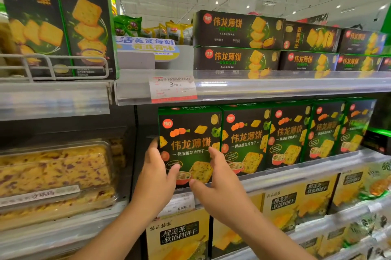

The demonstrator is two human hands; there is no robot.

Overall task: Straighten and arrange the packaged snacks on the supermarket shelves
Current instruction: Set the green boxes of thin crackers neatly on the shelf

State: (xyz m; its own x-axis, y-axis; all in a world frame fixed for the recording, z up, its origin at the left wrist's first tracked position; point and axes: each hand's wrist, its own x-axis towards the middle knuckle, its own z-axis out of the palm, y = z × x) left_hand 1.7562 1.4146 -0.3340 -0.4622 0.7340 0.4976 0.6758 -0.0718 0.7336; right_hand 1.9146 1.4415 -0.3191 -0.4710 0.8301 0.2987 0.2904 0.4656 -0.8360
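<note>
A row of upright dark green biscuit boxes stands on the middle shelf (317, 166). The leftmost green box (190, 132) is between my hands. My left hand (157, 173) holds its left edge, thumb across the lower front and fingers behind the side. My right hand (220, 179) is in front of the box's lower right, fingers straight, fingertips at its right edge. More green boxes (245, 132) stand to its right.
Flat dark boxes (239, 29) lie stacked on the top shelf behind a price tag (172, 88). Yellow durian boxes (179, 236) fill the shelf below. Clear trays of cakes (55, 170) sit at left. A wire rail (53, 67) fronts tall boxes at upper left.
</note>
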